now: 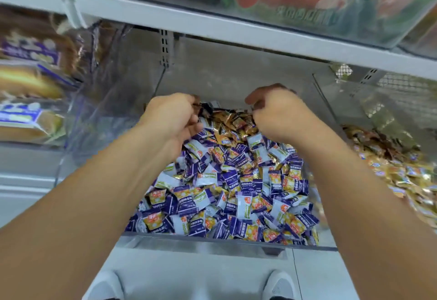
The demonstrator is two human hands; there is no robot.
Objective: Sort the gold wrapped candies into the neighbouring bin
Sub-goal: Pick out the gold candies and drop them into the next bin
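A: From the head view, what kind of place is it?

B: A shop shelf. A grey shelf board (236,30) runs above, and under it stands a clear middle bin (212,238) full of small candies, mostly purple and white wrapped candies (227,186).

A: Where are the gold wrapped candies?

B: The gold wrapped candies (236,122) lie in a patch at the back of this bin, between the two hands. The neighbouring bin (331,101) on the right holds a gold pile also. On the left are blurred bread packs (28,101).

A: And the hands?

B: The left hand (172,117) has curled fingers closed around some wrappers. The right hand (279,115) is curled too, fingers down in the gold patch; whether it holds one I cannot tell.

A: Is there room to move?

B: The back wall is near the fingers, and a clear wall separates the two bins.
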